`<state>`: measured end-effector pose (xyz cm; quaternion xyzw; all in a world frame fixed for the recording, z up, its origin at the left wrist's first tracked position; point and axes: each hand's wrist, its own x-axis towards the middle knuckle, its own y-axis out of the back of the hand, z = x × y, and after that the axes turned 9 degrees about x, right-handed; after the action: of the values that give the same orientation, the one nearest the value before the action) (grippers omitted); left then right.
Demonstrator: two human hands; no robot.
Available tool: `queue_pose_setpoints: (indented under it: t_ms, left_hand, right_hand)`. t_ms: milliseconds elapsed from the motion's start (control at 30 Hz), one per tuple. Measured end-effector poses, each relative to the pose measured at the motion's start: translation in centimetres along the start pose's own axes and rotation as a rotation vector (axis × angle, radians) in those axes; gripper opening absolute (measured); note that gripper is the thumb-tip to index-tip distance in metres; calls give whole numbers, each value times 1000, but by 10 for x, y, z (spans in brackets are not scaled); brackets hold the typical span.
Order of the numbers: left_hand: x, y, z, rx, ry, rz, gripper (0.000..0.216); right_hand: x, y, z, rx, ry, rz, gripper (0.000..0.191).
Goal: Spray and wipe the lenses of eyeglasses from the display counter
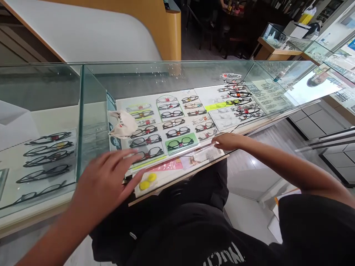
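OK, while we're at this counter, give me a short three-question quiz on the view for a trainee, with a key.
1. Which is nearer the cream cloth, the left hand or the right hand?
2. True or false: the two yellow discs lie nearer the person's body than the cream cloth does.
3. Near the front, between the hands, one pair of glasses lies on a card coloured: A) red, B) green, C) blue.

Key: 1. the left hand; 2. true; 3. B.
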<state>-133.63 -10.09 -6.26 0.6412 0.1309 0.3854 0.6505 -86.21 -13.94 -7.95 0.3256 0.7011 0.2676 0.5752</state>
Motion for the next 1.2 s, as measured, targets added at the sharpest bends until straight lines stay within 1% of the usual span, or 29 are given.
queue_pose_setpoints:
  t_ms: [67, 133, 167, 233, 300, 400, 533, 667, 833, 1000, 1200]
  left_hand:
    - [8, -24, -7, 129, -40, 29, 50]
    - [3, -43, -6, 135, -37, 24, 50]
    - [-2, -49, -3, 120, -21, 26, 53]
    - [-13, -54, 2, 93, 23, 17, 63]
    - [-21, -54, 6, 85, 50, 2, 72]
    - [-27, -53, 9, 69, 65, -30, 77]
    - [-34, -58, 11, 47, 120, -78, 83]
    - [-40, -62, 13, 39, 114, -65, 87]
    - [-40, -60, 16, 46, 125, -78, 85]
    - [-40, -58, 17, 26, 145, -111, 84]
    - [-42, -59, 16, 49, 128, -111, 86]
  right_hand:
    - [18, -4, -2, -130, -11, 88, 43]
    - [34, -9, 1, -222, 4, 206, 46]
    - [41, -11, 3, -247, 5, 245, 46]
    - [55, -12, 11, -268, -3, 282, 46]
    - [68, -11, 20, -279, 1, 292, 42]
    - [86, -11, 34, -293, 30, 291, 40]
    - [109, -13, 48, -293, 63, 259, 42]
    - [125, -15, 58, -272, 62, 237, 39]
    - [133, -15, 64, -242, 79, 224, 34]
    - [138, -18, 64, -208, 109, 208, 33]
    - [139, -20, 59, -178, 74, 210, 33]
